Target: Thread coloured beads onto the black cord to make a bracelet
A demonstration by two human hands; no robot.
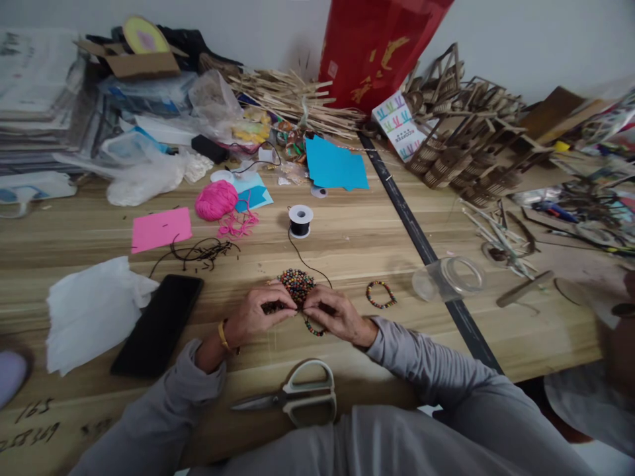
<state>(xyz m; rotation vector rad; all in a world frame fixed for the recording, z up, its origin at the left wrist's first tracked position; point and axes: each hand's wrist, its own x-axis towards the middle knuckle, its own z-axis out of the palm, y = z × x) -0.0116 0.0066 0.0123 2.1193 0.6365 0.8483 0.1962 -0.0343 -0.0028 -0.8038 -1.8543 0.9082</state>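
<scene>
Head view, the only one. Left hand (262, 307) and right hand (340, 317) close together over the wood-grain table (367, 231), thumb and forefinger of each pinched, tips nearly meeting. Right fingers clamped on a short strand of small multicoloured round beads (313, 328), which loops just below them. Left fingertips pressed together; what lies between them too small to tell.

Just beyond the fingertips, between the hands: heap of loose, mixed-colour beads (296, 283). Farther out, white-flanged spool of black cord (300, 223); thin black line (300, 256) trails from it to behind the right hand.

Right of the right hand: finished-looking ring of coloured beads (381, 305), lying flat; past it, clear plastic tub (449, 277) on its side.

Left of the left hand: black flat phone (157, 325), crumpled white sheet (94, 314). Nearer the body, below both hands: pale-handled metal scissors (284, 397), blades pointing left.
</scene>
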